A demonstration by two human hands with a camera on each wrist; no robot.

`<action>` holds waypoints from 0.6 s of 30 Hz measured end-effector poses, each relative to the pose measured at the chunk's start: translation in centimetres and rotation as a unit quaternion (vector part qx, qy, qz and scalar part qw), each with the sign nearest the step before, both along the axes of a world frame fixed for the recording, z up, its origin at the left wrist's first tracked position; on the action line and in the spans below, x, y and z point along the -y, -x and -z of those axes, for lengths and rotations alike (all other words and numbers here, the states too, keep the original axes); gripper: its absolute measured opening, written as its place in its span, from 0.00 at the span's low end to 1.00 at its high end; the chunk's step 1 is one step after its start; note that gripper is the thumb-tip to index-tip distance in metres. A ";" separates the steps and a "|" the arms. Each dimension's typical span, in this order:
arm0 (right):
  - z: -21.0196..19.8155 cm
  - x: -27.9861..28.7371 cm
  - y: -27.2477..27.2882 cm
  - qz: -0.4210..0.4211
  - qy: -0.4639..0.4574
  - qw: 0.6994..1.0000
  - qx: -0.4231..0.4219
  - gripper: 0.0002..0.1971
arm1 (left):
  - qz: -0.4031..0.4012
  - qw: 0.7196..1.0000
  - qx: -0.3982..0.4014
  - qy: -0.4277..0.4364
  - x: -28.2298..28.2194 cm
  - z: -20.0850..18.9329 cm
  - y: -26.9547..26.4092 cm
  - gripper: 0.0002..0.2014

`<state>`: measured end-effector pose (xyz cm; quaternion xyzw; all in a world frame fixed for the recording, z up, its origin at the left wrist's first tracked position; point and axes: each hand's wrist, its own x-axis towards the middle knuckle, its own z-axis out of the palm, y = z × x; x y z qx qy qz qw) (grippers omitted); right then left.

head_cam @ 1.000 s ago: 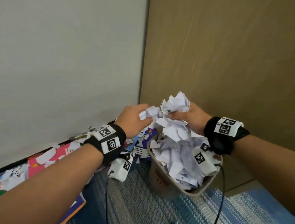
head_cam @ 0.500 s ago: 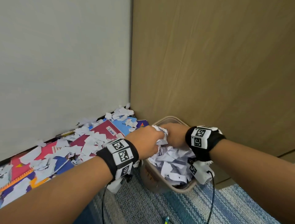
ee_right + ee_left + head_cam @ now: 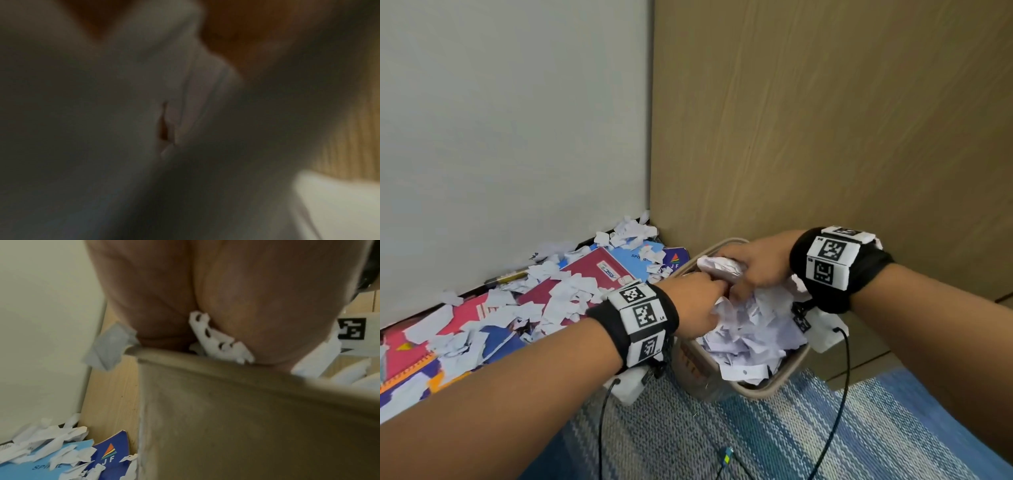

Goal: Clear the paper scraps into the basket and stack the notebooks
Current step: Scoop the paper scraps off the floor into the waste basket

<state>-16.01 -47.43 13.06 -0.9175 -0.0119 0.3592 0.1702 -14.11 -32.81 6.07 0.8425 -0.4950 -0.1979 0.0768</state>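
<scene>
Paper scraps (image 3: 750, 329) are heaped in the beige basket (image 3: 767, 389), which stands on a blue striped rug (image 3: 688, 435) in the corner beside a wooden panel (image 3: 825, 137). Both hands are pressed into the heap. The left hand (image 3: 697, 305) is curled down onto the paper near the basket's left rim, and a punched strip is seen caught against its palm in the left wrist view. The right hand (image 3: 756, 265) is closed around a crumpled wad (image 3: 719, 265) at the far rim. The right wrist view is too blurred to read. More scraps (image 3: 558, 298) are scattered over the notebooks (image 3: 592, 270), which lie spread along the white wall (image 3: 510, 120) to the left of the basket.
</scene>
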 end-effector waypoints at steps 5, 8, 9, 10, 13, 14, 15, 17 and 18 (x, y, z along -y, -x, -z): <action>-1.6 1.1 -0.1 0.040 -0.020 0.999 -0.023 0.31 | 0.008 0.999 -0.024 0.040 -0.5 -2.5 -1.5 0.28; -2.5 1.6 -0.2 0.052 -0.031 0.998 -0.015 0.30 | 0.015 0.999 -0.026 0.023 -0.8 -3.8 -2.4 0.32; -2.6 1.6 -0.2 0.054 -0.031 0.998 -0.022 0.28 | 0.011 0.999 -0.035 0.013 -1.0 -4.2 -2.4 0.33; -2.5 1.6 -0.1 0.052 -0.028 0.998 -0.032 0.26 | 0.009 0.999 -0.044 0.009 -1.1 -4.6 -2.4 0.33; -2.1 1.2 0.4 0.030 -0.007 0.998 -0.061 0.30 | -0.003 0.997 -0.079 0.004 -1.6 -5.4 -2.4 0.28; -2.1 1.2 0.4 0.024 -0.008 0.998 -0.062 0.31 | -0.010 0.995 -0.095 0.005 -1.8 -5.6 -2.5 0.26; -2.3 1.3 0.5 0.026 -0.011 0.998 -0.059 0.31 | -0.015 0.995 -0.100 0.003 -2.0 -5.9 -2.6 0.27; -3.1 1.6 0.6 0.068 -0.020 0.996 -0.051 0.31 | -0.020 0.996 -0.085 0.003 -2.4 -6.4 -3.2 0.30; -3.5 1.7 0.5 0.093 -0.028 0.994 -0.045 0.32 | -0.028 0.996 -0.080 0.009 -2.6 -6.6 -3.5 0.31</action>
